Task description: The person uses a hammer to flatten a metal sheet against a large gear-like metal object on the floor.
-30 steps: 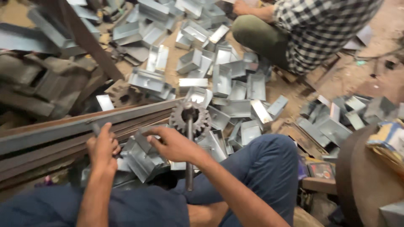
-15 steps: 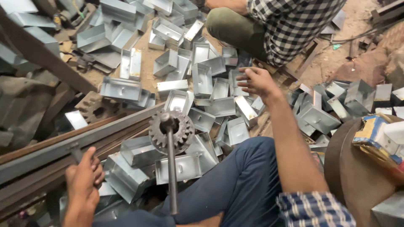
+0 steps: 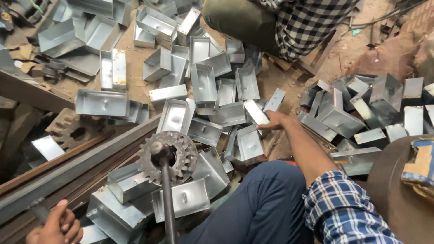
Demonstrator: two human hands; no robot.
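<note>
Head view, middle of the frame: the right hand (image 3: 274,121) lies open on a shiny folded sheet-metal tray (image 3: 256,113) in the pile — no firm hold yet. It looks light, stiff, sharp-edged — best held by a side wall. Lower left, the left hand (image 3: 56,226) is curled; I cannot tell on what.

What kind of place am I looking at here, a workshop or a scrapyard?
Most likely a small sheet-metal fabrication workshop, worked at floor level. Dozens of identical folded galvanised metal boxes lie heaped on a dirt floor, beside a toothed gear wheel on a lever and long steel rails.
</note>
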